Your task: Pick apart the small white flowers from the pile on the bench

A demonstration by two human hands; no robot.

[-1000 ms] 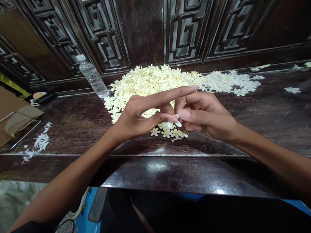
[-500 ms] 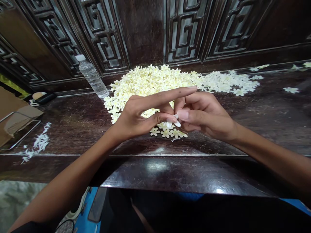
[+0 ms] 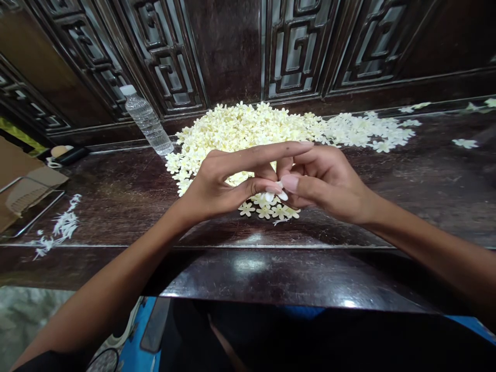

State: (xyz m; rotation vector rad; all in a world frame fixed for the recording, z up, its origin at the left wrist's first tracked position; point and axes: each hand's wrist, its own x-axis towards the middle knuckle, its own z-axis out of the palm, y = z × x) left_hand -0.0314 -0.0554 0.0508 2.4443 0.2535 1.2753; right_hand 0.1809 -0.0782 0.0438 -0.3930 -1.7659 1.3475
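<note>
Between my fingertips is a small white flower [image 3: 283, 196], partly covered by them. My left hand [image 3: 228, 181] pinches it between thumb and bent fingers, with the index finger stretched out above. From the other side, my right hand [image 3: 327, 183] closes its thumb and fingers on the same flower, so the two hands meet. Right behind and below them spreads a big heap of cream-yellow flowers [image 3: 240, 126] on the dark wooden bench [image 3: 124, 196]. Several loose flowers lie at the heap's near edge, under my hands.
A clear bottle [image 3: 147, 123] with a white cap stands left of the heap. Thin white scraps [image 3: 64, 225] lie at left beside a cardboard box [image 3: 23, 181] and wire rack. Paler flowers [image 3: 364, 132] trail rightward. A carved wooden back panel [image 3: 232, 51] rises behind.
Almost nothing differs. My hands keep their pinch on the white flower, with only a slight shift of the right thumb and fingers.
</note>
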